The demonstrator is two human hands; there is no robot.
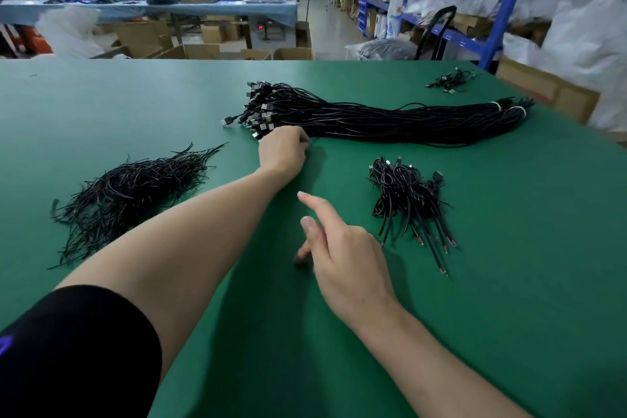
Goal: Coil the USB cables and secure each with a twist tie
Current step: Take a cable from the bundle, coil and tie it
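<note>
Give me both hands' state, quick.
Left hand: fingers curled at the plug end of the cable bundle; grip cannot be told.
Right hand: open, holding nothing.

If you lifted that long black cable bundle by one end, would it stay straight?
Probably not: the long black bundle of USB cables lies curved across the green table, so it looks limp. White ties bind its right end, so that likely holds together; the loose plug end by the left hand may fan out.

Three cable heaps [390,119] [403,193] [451,80], one twist-tie pile [132,190] (two hands [283,151] [346,258]).
</note>
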